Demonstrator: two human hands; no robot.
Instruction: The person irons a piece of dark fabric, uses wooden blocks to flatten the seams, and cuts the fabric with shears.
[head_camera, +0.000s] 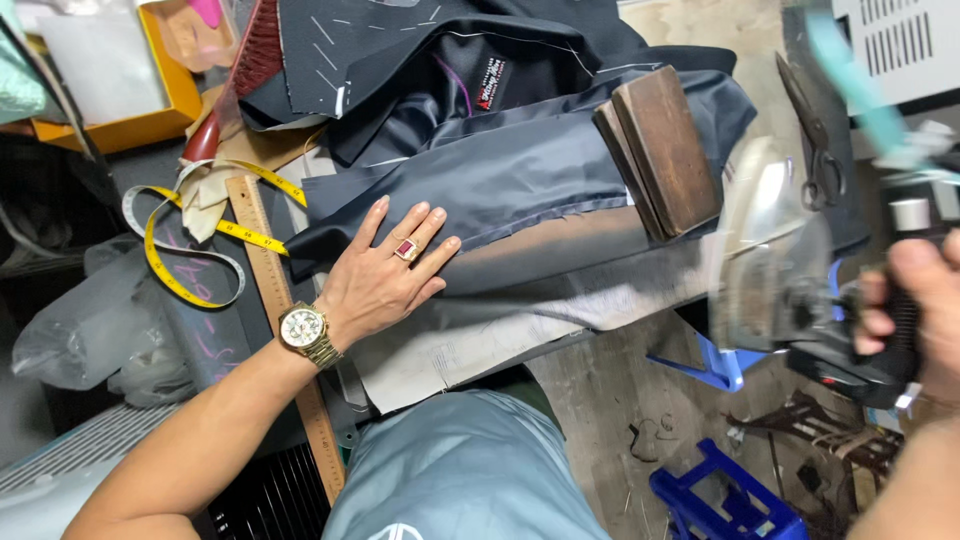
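Across the middle of the worktable (590, 385) lies the dark garment (500, 170), a jacket of navy cloth with a smooth, faintly shiny lining turned outward and white chalk dashes on the wool part above it. On the lining, just above the middle of the garment, sits a small rectangular black label (489, 84) with red and white print. Resting on the right part of the garment is a wooden block (660, 150), brown, worn and slab-shaped, tilted on its edge. Right of the garment, off its edge, the right hand (920, 320) is wrapped tight around the black handle of a clothes iron (775, 260), fingers closed on it; the iron is blurred, its pale metal sole turned toward the garment and held clear of the cloth. Above the iron, black scissors (815, 140) lie on the table beside the garment's right edge. Left of the garment, a long wooden ruler (285, 330) runs downward, and a yellow tape measure (190, 250) loops over a dark surface marked with pink chalk. An orange box (150, 110) stands at the garment's upper left. On the garment's lower left edge the left hand (385, 275) lies flat, fingers spread, pressing the cloth; it wears a red-stoned ring and a gold wristwatch (305, 330).
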